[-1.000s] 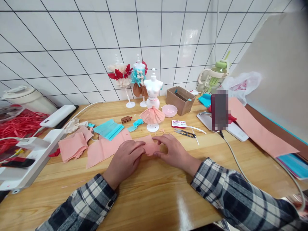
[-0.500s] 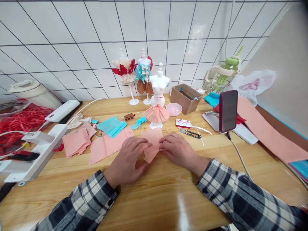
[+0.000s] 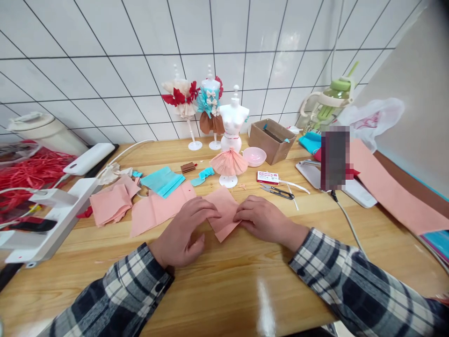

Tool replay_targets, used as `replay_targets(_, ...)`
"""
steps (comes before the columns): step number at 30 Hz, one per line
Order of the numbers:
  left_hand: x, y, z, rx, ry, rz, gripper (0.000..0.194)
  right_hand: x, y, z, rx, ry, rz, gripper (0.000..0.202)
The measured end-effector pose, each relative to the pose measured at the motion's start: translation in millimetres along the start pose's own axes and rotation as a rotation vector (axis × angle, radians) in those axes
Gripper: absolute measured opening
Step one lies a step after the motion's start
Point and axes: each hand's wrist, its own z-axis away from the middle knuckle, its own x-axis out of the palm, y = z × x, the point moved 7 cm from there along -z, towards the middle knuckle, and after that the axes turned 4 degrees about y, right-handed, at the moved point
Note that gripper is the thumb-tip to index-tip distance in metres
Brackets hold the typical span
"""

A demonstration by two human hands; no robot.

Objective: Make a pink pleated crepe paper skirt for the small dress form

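Note:
A small peach-pink piece of crepe paper (image 3: 222, 213) lies on the wooden table between my hands. The fingertips of my left hand (image 3: 185, 229) rest on its left edge, with the thumb held apart. At its right edge, my right hand (image 3: 263, 219) pinches the paper between closed fingers; the thumb is mostly hidden. Just beyond the paper stands a white mini mannequin (image 3: 233, 117) with a pleated peach skirt (image 3: 229, 163) low on its stand. Thread snips (image 3: 277, 191) lie past my right hand, beside a small red-and-white box (image 3: 267, 178).
Left of my hands lie peach paper sheets (image 3: 159, 210) and folded blue paper (image 3: 163, 181). Two dressed mannequins (image 3: 182, 98) stand by the tiled wall. A pink bowl (image 3: 254, 157) and cardboard box (image 3: 271, 140) sit behind. A power strip (image 3: 59, 224) is at left, a blurred-out phone (image 3: 335, 159) at right.
The paper has turned and lies flatter. My left thumb has come away from its lower edge, while my right fingers stay at the right edge.

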Motion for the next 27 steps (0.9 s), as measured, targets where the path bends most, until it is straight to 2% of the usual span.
replay_targets(2,1.4,3.8,-1.4,-0.045,0.012,0.008,0.043,0.9,-1.3,-0.4,0.017,-0.013,0.005,0.017)
replay_targets(4,11.5,5.5,-3.5,-0.116,-0.042,-0.046,0.056,0.4,-3.2,-0.3,0.027,-0.022,0.015,0.017)
replay_targets(5,17.1,5.9,-4.5,-0.143,-0.069,-0.082,0.055,0.2,-4.0,0.0,0.032,-0.028,0.025,0.017)
replay_targets(9,28.3,2.0,-6.5,-0.19,-0.087,-0.176,0.013,1.8,-2.5,1.5,0.064,-0.043,0.024,0.019)
replay_targets(15,27.1,-13.9,-5.9,-0.252,-0.036,-0.168,0.012,9.9,18.9,1.5,0.326,0.015,-0.19,0.028)
replay_targets(17,21.5,-18.5,-5.6,-0.293,0.032,-0.192,0.013,11.7,21.7,1.1,0.382,0.023,-0.207,0.027)
replay_targets(19,11.1,-16.0,-5.7,-0.256,0.151,-0.246,0.017,11.4,22.2,0.9,0.412,0.036,-0.21,0.027)
replay_targets(21,4.7,-4.4,-6.0,-0.104,0.214,-0.305,0.017,10.1,22.9,1.4,0.436,0.05,-0.215,0.026)
replay_targets(24,11.4,7.7,-6.6,0.066,0.095,-0.331,0.017,8.9,24.8,2.2,0.457,0.063,-0.228,0.025)
replay_targets(27,22.4,3.6,-9.3,0.04,-0.065,-0.311,0.018,9.3,27.4,3.0,0.482,0.073,-0.227,0.024)
